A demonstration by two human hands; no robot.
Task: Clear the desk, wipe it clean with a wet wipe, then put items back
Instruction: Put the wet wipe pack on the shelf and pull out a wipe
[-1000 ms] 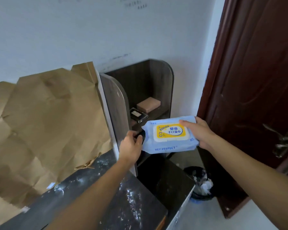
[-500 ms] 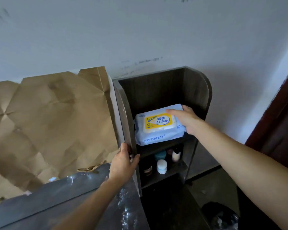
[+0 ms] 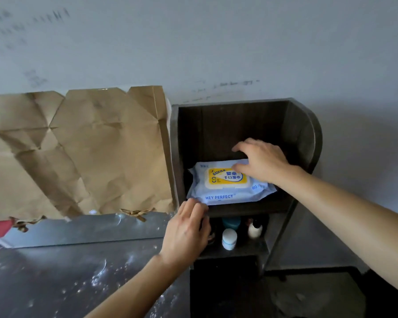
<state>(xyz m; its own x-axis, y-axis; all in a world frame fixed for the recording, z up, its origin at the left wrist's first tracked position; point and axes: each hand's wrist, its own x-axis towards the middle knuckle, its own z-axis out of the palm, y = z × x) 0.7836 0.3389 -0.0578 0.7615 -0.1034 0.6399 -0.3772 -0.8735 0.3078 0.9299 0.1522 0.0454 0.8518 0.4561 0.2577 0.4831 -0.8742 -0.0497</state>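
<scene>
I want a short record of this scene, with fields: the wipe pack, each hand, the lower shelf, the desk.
wipe pack: flat, label up, on the upper shelf of the dark shelf unit
right hand: fingers relaxed, over the pack's rear right part
left hand: straight fingers at the pack's front left corner
lower shelf: white bottle, teal jar
desk: dark top with white specks
</scene>
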